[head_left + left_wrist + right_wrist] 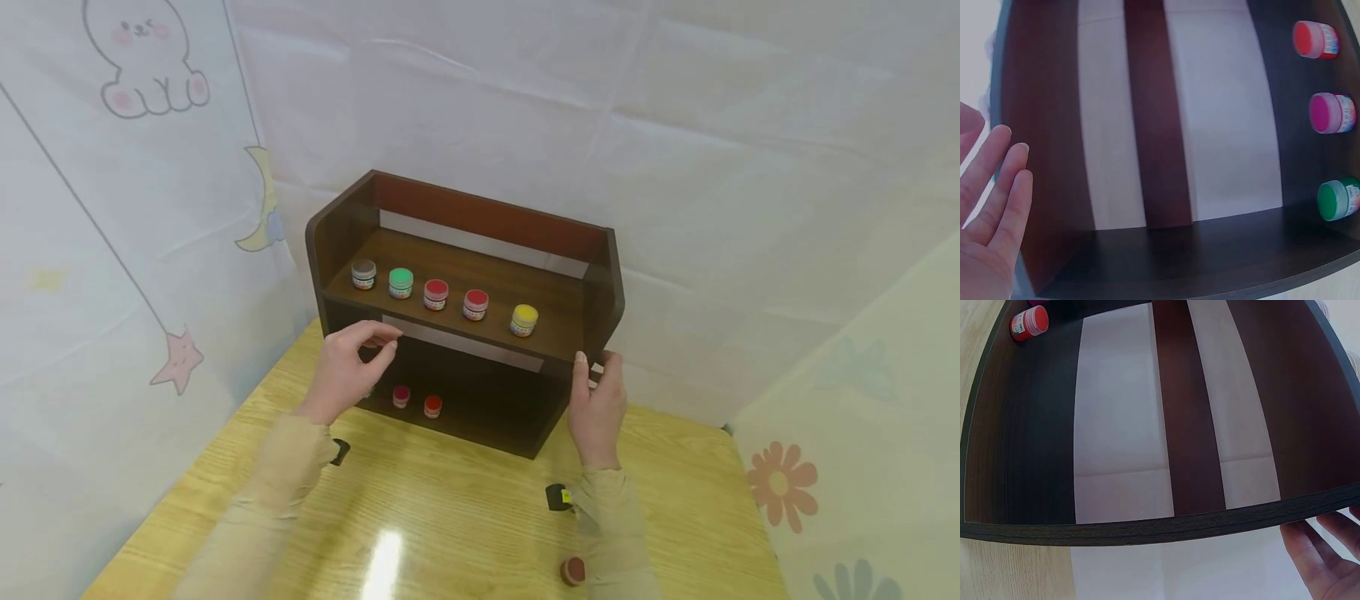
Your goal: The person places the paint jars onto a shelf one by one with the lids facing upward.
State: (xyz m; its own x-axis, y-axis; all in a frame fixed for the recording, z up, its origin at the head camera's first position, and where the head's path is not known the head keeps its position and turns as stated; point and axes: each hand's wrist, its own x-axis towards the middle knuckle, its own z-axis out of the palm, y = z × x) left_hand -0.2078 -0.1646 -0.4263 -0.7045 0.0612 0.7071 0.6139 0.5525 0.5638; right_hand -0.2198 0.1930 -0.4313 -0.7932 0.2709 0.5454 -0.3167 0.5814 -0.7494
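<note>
A dark brown two-tier shelf (pixel 450 333) stands on the table. Its upper board carries small paint jars: brown (pixel 363 274), green (pixel 401 283), two red (pixel 436 294) and yellow (pixel 524 320). In the lower tier stand a magenta jar (pixel 401 397), a red jar (pixel 432 407) and a green jar (pixel 1339 199), the last mostly behind my left hand in the head view. My left hand (pixel 352 367) hovers before the upper board's left front, empty, fingers relaxed. My right hand (pixel 597 408) holds the shelf's right side panel, thumb at its front edge and fingers outside.
A dark red-brown jar (pixel 573 571) lies on the wooden table (pixel 450 517) beside my right forearm. Pale printed cloth (pixel 480 100) hangs close behind the shelf and along both sides. Black wrist camera parts (pixel 558 497) show below my hands.
</note>
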